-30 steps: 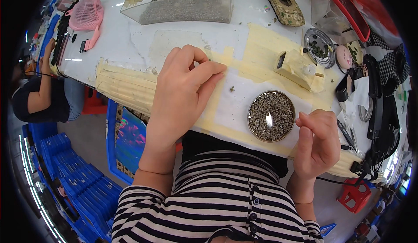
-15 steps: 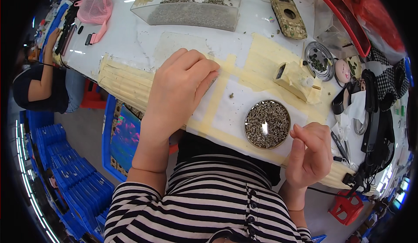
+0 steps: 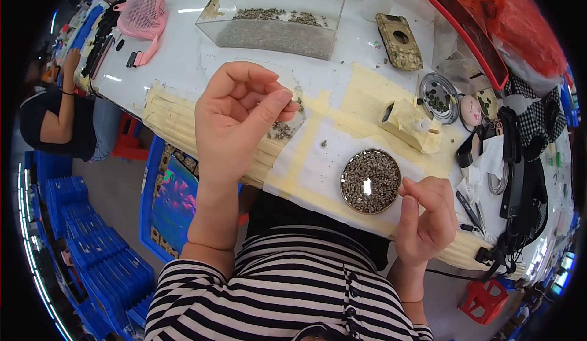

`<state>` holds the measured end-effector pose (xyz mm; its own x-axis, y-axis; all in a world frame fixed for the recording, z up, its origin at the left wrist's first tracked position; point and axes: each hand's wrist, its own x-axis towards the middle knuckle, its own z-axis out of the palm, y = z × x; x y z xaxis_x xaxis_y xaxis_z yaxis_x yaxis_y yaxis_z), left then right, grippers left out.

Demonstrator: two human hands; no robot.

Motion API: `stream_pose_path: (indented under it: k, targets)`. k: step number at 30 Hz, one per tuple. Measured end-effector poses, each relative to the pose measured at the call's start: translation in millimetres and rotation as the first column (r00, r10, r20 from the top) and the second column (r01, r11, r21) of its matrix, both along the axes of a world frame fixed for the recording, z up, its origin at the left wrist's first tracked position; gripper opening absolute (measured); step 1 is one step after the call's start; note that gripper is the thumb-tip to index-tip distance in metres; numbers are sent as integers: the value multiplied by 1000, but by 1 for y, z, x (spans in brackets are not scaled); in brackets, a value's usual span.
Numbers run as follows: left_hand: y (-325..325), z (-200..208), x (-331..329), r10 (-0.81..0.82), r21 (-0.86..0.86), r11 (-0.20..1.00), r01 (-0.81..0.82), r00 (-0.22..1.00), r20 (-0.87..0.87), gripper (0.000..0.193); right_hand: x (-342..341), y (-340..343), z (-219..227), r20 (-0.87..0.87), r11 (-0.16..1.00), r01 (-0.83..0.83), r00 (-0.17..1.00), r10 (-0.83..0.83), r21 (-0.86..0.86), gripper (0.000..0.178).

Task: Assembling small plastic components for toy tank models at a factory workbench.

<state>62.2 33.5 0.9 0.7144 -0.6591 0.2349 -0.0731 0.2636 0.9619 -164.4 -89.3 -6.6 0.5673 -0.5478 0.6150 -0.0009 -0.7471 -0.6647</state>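
Observation:
My left hand [image 3: 235,115] is raised over the table with its palm turned up. Thumb and index finger pinch together, and whatever sits between the tips is too small to make out. Small metal parts [image 3: 282,130] lie in a loose heap just beside and below those fingers. One more metal part [image 3: 324,143] rests alone on the white sheet [image 3: 309,164]. At the right edge of a round dish [image 3: 343,189] filled with similar metal parts [image 3: 373,176], my right hand [image 3: 429,216] is closed, thumb near the forefinger; its contents, if any, cannot be seen.
A clear bin [image 3: 275,41] of metal parts stands at the back. To the right are a camouflage case [image 3: 400,41], a tape-wrapped block [image 3: 409,127], a small dish [image 3: 452,112] of dark pieces and tweezers [image 3: 469,209]. Another person [image 3: 55,118] sits at far left.
My left hand has rolled from back-up to palm-up, uncovering the heap of metal parts. My right hand keeps its closed pose by the dish; the whole view has shifted slightly.

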Motion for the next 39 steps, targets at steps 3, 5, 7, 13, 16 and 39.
stream_pose_path:
  k: [3, 5, 7, 13, 16, 39]
  targets:
    - [-5, 3, -13, -148, -98, 987, 126, 951, -270, 24, 1, 1, 2, -19, 1000, -10, 1000, 10, -19, 23]
    - [-11, 3, -24, -236, -125, 971, 204, 897, -373, 28, 5, 3, 8, -19, 999, -34, 999, 33, -42, 24]
    - [-16, 6, -36, -282, -151, 959, 239, 862, -421, 30, 10, 6, 14, -20, 997, -48, 999, 47, -67, 26]
    - [-23, 3, -60, -377, -221, 925, 308, 811, -447, 32, 32, 6, 26, 24, 984, 35, 999, -31, -176, 27]
    - [-23, -1, -65, -401, -249, 914, 320, 806, -435, 32, 35, 4, 22, 30, 964, 79, 997, -73, -255, 26]
    - [-24, -3, -70, -217, -10, 972, 237, 905, 366, 20, 29, 0, 14, 71, 999, 16, 997, -14, -36, 12]
